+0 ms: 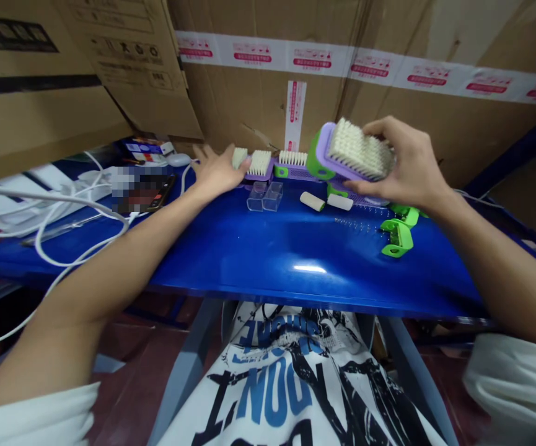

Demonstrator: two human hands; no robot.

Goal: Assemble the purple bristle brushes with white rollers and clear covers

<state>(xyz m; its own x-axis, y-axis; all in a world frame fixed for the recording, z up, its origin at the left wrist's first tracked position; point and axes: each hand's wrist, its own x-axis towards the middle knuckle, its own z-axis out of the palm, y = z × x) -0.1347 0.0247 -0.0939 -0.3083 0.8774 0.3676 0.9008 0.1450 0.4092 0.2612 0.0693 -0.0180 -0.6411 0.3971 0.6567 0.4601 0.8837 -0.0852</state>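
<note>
My right hand [409, 164] grips a scrub brush by the sides, lifted above the table. This brush has cream bristles [360, 148] turned up toward me and a purple and green body. At the back left, my left hand [216, 170] is open with its fingers spread. Its thumb side is against or just over a bristle block [240, 156] partly hidden by the hand. Beside it stand a purple brush [261, 164] and a green and purple brush [293, 164], bristles up. Under my right hand, another purple-green piece [337, 191] is partly covered.
Two clear plastic boxes [265, 197], two small pale pieces [313, 201], thin springs [355, 224] and green clips [396, 238] lie on the blue table [249, 260]. A phone [149, 192] and white cables [77, 260] are left. Cardboard [249, 99] walls the back.
</note>
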